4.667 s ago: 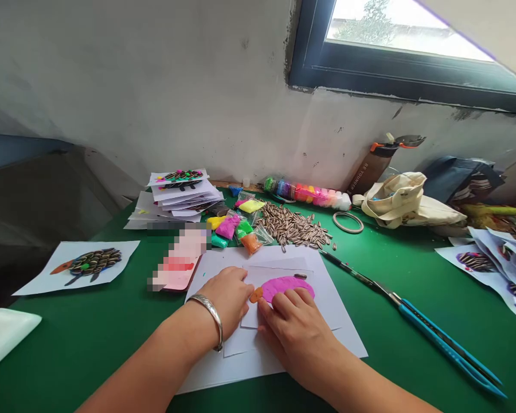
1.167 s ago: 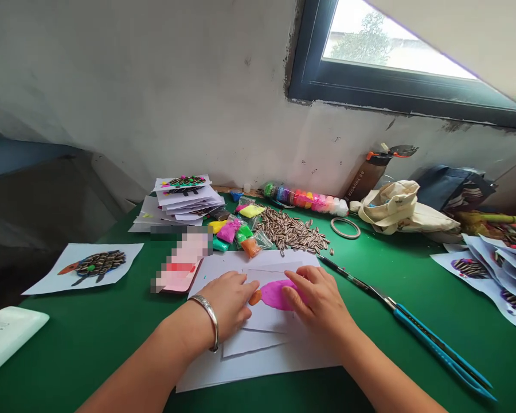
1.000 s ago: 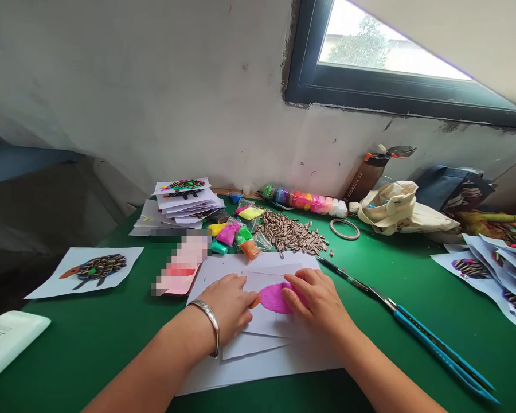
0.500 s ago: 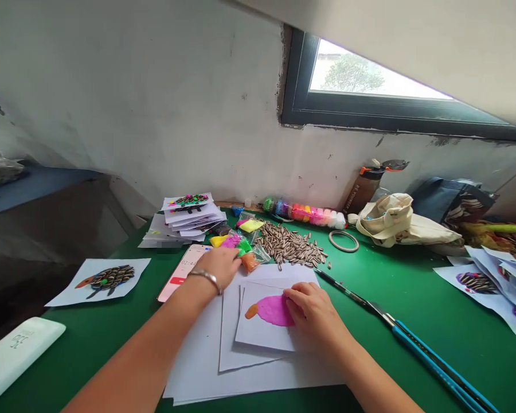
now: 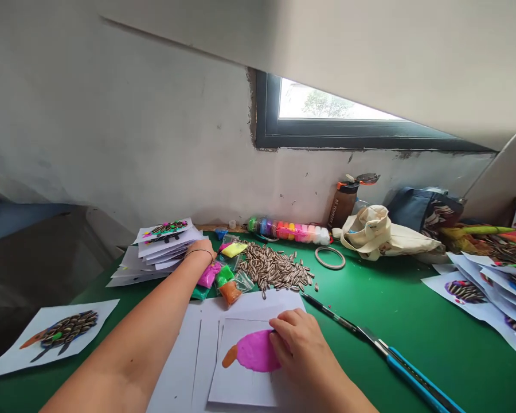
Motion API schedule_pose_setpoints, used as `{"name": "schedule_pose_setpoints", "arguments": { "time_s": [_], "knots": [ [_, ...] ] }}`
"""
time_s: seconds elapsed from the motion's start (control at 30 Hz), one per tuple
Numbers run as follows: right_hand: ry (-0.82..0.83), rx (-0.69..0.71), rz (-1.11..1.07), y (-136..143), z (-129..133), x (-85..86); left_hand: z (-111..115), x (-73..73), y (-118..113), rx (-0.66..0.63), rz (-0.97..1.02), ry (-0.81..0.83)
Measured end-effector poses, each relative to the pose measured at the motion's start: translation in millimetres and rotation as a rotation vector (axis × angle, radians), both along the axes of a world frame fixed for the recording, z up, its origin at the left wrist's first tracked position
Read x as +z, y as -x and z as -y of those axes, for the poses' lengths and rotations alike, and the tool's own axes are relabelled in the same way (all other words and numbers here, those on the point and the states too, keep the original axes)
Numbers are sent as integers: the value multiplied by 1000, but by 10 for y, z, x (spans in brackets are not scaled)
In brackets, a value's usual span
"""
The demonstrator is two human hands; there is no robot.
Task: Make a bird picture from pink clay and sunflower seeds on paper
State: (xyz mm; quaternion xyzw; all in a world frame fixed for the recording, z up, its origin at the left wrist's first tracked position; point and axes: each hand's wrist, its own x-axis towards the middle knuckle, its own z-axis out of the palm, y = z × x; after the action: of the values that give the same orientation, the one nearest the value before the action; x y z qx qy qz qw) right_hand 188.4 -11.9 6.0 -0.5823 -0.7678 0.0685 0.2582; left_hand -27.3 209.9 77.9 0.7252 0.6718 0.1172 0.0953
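My left hand [image 5: 200,251] reaches in beside the stack of white papers [image 5: 165,252], at the left end of several small bags of coloured clay; its fingers are mostly hidden. Pink clay [image 5: 210,274], green clay [image 5: 225,275], yellow clay [image 5: 234,249] and orange clay [image 5: 230,293] lie around it. My right hand [image 5: 296,338] rests with curled, closed fingers on a white card [image 5: 236,387], at the right edge of a flat pink clay oval [image 5: 257,350]. A small dark bit shows at its fingertips, too little to name. An orange clay piece [image 5: 229,356] joins the oval's left end.
Striped sunflower seeds [image 5: 275,267] are heaped behind the card. A tape ring [image 5: 330,258], a black pen [image 5: 331,312] and a blue cutter [image 5: 421,378] lie to the right. Finished seed pictures [image 5: 64,332] sit left and right. Bottle [image 5: 344,203] and cloth bag [image 5: 370,229] stand behind.
My left hand has moved from the front bags of clay back and left, toward the paper stack. My right hand stays at the pink oval. The view has shifted, and the phone is out of sight.
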Motion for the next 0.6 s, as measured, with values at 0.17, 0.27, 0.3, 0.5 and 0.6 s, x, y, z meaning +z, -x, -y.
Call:
{"name": "schedule_pose_setpoints", "arguments": {
  "time_s": [0.17,0.27,0.3,0.5,0.6],
  "knots": [
    [-41,11,-52,-77,-42,-88,28,78,-34,-3,41,-33],
    [-135,-30,-171,-125,-71,-81,326,192,-48,-92,144,-124],
    [-153,-52,-234,-132,-76,-59,482,215,-63,-128,193,-153],
    [194,-100,-905,-68,-11,205,1573,75,-226,-422,888,120],
    [365,-63,-1179,-1,47,297,1898,-46,-289,-441,968,220]
  ]
}}
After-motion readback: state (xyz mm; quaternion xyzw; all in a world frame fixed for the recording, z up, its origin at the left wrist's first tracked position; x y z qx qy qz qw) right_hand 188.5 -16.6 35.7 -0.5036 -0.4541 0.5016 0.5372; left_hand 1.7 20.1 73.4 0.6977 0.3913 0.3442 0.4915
